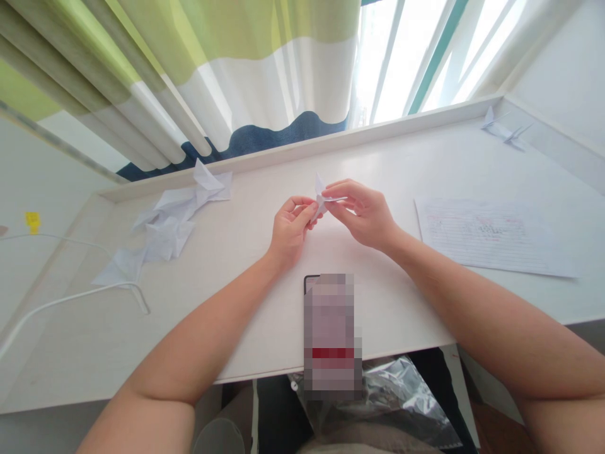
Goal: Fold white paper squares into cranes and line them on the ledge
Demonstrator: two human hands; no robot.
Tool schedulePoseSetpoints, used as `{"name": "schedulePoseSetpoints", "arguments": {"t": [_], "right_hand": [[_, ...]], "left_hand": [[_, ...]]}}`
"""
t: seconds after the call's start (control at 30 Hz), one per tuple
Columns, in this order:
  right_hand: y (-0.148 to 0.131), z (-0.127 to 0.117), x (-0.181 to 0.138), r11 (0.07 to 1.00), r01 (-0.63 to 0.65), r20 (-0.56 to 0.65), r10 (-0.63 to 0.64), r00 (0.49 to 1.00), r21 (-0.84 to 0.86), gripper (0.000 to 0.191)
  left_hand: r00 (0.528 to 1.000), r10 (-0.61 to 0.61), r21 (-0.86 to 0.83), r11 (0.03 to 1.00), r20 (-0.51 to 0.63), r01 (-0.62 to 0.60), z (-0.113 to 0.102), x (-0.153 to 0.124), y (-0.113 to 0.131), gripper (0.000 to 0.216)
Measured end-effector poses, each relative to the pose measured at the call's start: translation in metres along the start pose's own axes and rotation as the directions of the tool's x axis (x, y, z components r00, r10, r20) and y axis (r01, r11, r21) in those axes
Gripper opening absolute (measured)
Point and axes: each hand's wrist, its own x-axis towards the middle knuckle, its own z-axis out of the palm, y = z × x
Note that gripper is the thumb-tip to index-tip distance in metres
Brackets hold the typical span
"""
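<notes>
Above the middle of the desk, both hands hold a small piece of folded white paper with a pointed tip standing up. My left hand pinches its lower left part between thumb and fingers. From the right, my right hand has thumb and fingertips closed on a thin folded flap that points sideways. Fingers cover part of the paper, so its full shape is hidden.
Several folded white papers lie at the left, near a white cable. A written sheet lies right; a folded paper crane sits in the far right corner. A blurred phone is at the front edge, above a clear plastic bag.
</notes>
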Motion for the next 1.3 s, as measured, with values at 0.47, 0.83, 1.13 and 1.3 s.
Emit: {"name": "schedulePoseSetpoints", "arguments": {"t": [0.47,0.83,1.13,1.3], "right_hand": [[0.0006,-0.0011,0.0008,1.000,0.013,0.000,-0.013,1.000,-0.025,0.016],[-0.0009,-0.0001,0.0004,1.000,-0.004,-0.037,0.004,0.999,0.003,0.011],[-0.0009,0.0003,0.0002,1.000,-0.014,-0.021,0.014,1.000,-0.005,0.013],[-0.0001,-0.0005,0.0010,1.000,-0.004,-0.049,0.003,0.999,-0.028,0.009]], "left_hand": [[0.996,0.083,0.047,0.996,-0.041,-0.081,-0.0010,0.0005,-0.0041,0.039],[0.993,0.092,0.004,0.996,-0.076,-0.092,0.0000,-0.0001,-0.0015,0.038],[0.993,0.103,0.026,0.995,-0.059,-0.101,0.0007,0.0009,-0.0042,0.038],[0.994,0.111,0.029,0.993,-0.021,-0.110,0.0005,-0.0008,-0.0040,0.040]]}}
